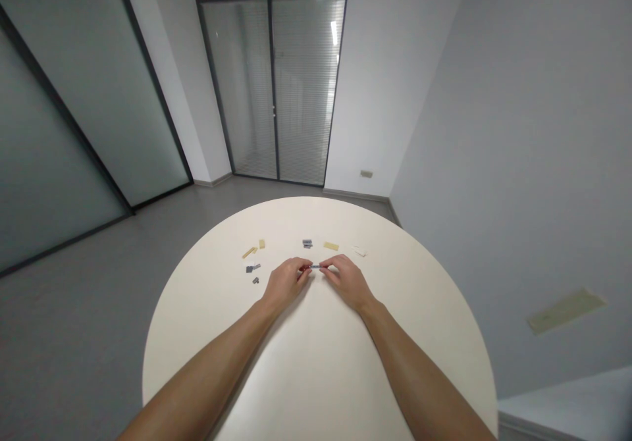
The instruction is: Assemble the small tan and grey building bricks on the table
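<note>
Between my two hands is a thin, dark grey-blue strip [315,266], perhaps a toy brick piece, too small to make out well. My left hand [289,278] pinches its left end with thumb and fingers. At the other end, my right hand [348,280] pinches it the same way. Both hands are close to the tabletop. Just beyond them lie a small grey stack of pieces [307,243] and a flat yellow piece [331,246].
On the round white table [316,375], tan pieces [248,253], a yellow block [262,243], dark grey pieces [249,269] and small grey bits [255,281] lie left of my hands. White pieces [360,252] lie to the right. Glass doors [274,85] stand beyond.
</note>
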The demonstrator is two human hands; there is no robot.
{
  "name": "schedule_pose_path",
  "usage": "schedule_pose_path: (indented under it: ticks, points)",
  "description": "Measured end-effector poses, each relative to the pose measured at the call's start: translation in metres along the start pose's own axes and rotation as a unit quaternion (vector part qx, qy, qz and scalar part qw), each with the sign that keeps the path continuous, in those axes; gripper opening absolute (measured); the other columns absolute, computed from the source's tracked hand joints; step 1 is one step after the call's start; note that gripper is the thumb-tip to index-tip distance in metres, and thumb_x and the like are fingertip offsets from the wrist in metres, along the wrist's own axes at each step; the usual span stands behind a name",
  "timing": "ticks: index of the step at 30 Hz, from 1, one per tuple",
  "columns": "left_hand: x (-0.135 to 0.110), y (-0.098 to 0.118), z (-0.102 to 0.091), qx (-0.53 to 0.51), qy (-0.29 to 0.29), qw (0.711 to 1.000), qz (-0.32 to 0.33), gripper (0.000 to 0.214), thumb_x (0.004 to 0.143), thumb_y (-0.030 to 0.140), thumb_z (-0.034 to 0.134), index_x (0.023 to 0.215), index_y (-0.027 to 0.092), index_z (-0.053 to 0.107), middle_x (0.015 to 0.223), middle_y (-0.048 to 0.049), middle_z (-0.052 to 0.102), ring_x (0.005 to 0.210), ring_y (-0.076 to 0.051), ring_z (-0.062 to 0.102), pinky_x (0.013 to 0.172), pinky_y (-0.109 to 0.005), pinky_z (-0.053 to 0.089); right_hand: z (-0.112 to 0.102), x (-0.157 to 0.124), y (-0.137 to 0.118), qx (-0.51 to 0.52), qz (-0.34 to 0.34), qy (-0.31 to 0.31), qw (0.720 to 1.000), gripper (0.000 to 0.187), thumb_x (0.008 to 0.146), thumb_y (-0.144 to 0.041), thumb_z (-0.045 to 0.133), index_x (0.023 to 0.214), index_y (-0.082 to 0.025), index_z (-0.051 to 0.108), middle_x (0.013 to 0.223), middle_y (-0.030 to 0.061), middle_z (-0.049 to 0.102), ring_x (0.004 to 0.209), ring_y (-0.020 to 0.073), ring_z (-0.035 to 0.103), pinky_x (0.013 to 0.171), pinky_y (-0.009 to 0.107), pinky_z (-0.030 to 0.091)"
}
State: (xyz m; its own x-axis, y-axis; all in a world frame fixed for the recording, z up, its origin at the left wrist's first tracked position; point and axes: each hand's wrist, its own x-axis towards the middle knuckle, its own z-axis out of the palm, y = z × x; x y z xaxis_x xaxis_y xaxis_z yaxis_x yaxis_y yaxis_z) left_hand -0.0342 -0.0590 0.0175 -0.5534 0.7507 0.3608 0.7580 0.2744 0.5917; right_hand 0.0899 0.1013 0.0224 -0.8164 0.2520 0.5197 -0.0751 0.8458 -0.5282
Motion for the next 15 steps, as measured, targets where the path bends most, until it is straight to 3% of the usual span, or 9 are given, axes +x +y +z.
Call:
schedule_pose_path:
  ticks: [15]
  points:
    - [0.0003, -0.0004, -0.0011, 0.030, -0.009, 0.999, 0.018, 0.024, 0.095, 0.028, 0.051, 0.108, 0.024, 0.071, 0.107, -0.0031, 0.072, 0.092, -0.017, 0.066, 0.081, -0.028, 0.050, -0.0012, -0.0008, -0.0012, -0.008, 0.005, -0.003, 1.000, 0.009, 0.093, -0.027, 0.060, 0.096, -0.023, 0.068, 0.098, 0.0033, 0.070, 0.098, 0.0198, 0.061, 0.087, 0.035, 0.047]
